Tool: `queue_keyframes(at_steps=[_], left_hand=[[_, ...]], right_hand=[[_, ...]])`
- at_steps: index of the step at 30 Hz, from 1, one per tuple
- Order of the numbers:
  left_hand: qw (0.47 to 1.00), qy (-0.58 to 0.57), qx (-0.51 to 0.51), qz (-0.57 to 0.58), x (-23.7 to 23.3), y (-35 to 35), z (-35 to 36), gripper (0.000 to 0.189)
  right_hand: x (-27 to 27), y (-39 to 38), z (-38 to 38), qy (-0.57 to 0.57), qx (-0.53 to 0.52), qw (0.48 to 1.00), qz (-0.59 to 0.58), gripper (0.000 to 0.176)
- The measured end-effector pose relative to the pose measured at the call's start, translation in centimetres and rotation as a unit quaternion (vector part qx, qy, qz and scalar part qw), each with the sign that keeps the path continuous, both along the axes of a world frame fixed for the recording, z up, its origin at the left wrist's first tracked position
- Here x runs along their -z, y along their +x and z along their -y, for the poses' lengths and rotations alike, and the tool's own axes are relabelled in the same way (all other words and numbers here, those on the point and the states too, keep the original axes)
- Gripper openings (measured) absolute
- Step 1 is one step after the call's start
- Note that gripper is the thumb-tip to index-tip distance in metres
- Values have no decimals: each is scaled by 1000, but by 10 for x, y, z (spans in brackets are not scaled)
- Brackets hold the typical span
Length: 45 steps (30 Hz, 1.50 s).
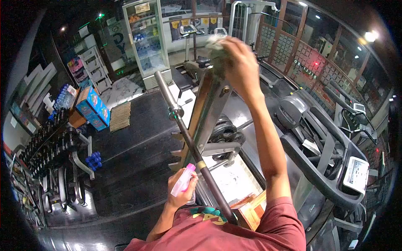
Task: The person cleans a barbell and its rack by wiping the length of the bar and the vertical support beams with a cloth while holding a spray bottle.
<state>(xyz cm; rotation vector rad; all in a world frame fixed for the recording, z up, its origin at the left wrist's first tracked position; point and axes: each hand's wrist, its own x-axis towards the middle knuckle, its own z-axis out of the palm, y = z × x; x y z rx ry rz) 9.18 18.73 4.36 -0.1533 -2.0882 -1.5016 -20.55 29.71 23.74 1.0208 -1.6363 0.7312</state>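
Note:
My left hand is wrapped round a pink spray bottle, held low in front of my chest, just left of a barbell. The bar slants from upper left to lower right across a metal rack upright. Up at the top of that upright, my right hand grips a pale crumpled cloth. The cloth is partly covered by my fingers and slightly blurred. Whether it touches the upright's top cannot be made out exactly.
Weight plates hang behind the upright. A treadmill-like machine stands close on the right. Dumbbell racks line the left, near a blue box. A glass-door fridge stands at the back.

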Motion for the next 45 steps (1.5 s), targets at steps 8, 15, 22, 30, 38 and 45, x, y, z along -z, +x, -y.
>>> queue_keyframes(at_steps=[8, 15, 22, 30, 38, 45], left_hand=[[1000, -16, 3, 6, -2, 2, 6, 8], [996, 68, -19, 53, 3, 6, 13, 8], [997, 55, -24, 38, 5, 8, 16, 8], [996, 78, -14, 40, 11, 8, 11, 7], [997, 56, -43, 35, 13, 14, 16, 6], [999, -17, -13, 28, -5, 22, 24, 6]], right_hand=[[10, -72, -10, -27, 54, 977, 206, 34], [51, -80, -33, -204, -311, 837, 401, 36], [196, -37, 4, -356, -192, 798, 447, 32], [343, 74, 11, -208, -98, 823, 519, 46], [102, -5, -17, -341, -131, 913, 182, 63], [90, -9, -5, -216, -56, 967, 124, 64]])
